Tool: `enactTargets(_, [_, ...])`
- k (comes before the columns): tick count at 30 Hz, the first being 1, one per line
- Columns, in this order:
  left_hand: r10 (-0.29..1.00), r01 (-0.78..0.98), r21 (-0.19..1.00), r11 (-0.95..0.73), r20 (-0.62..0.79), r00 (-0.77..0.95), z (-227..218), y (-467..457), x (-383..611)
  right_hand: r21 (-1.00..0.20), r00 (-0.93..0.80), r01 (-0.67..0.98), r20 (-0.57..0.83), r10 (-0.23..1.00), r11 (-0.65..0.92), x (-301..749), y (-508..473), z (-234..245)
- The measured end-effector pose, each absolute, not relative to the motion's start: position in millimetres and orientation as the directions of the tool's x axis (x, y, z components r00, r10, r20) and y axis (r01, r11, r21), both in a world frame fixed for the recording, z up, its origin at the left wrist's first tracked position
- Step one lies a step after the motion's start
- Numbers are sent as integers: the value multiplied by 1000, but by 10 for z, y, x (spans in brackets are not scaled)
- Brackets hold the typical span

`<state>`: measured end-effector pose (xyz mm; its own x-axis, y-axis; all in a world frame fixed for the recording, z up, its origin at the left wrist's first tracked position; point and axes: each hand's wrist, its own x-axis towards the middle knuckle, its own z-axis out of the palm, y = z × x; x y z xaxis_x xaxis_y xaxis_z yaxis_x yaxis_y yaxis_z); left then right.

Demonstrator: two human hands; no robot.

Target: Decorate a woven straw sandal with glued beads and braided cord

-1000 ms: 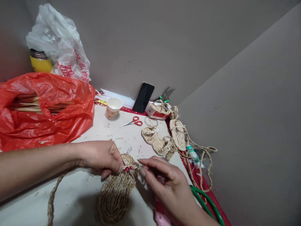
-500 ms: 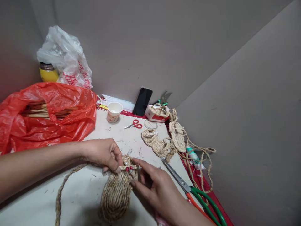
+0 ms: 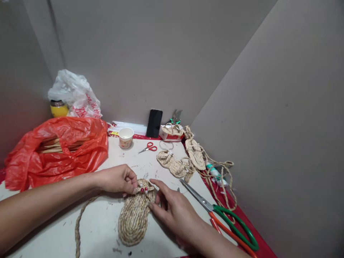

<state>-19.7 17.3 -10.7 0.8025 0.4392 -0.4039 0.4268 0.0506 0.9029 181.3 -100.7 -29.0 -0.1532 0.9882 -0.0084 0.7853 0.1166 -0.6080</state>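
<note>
A woven straw sandal sole (image 3: 134,218) lies on the white table (image 3: 102,229) in front of me, with a small strap carrying red and white beads (image 3: 143,189) at its far end. My left hand (image 3: 118,178) pinches the left end of that beaded strap. My right hand (image 3: 172,208) rests on the right edge of the sole, fingers stretched out and touching the straw beside the beads. A braided straw cord (image 3: 80,222) trails off to the left of the sole.
Large scissors with green and orange handles (image 3: 223,216) lie right of my right hand. Finished straw sandals (image 3: 174,163) and loose cord sit further back, with small red scissors (image 3: 147,147), a paper cup (image 3: 125,137), a phone (image 3: 154,123) against the wall and a red bag (image 3: 59,150) of straw on the left.
My right hand came down from hovering over the beads to rest flat on the sole's right edge. The view pulled back and tilted up, showing the large scissors beside it.
</note>
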Motion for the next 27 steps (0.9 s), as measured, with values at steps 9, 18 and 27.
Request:
enactTargets(9, [578, 311, 942, 127, -325, 748, -126, 193, -198, -695, 28, 718, 70, 997, 29, 1683, -1154, -224])
enactTargets(18, [748, 71, 997, -17, -35, 663, 96, 159, -253, -998, 109, -5, -61, 992, -61, 1508, -1024, -278])
enactTargets(27, [903, -176, 981, -87, 153, 403, 282, -51, -239, -984, 63, -169, -62, 996, -50, 1362, -917, -259])
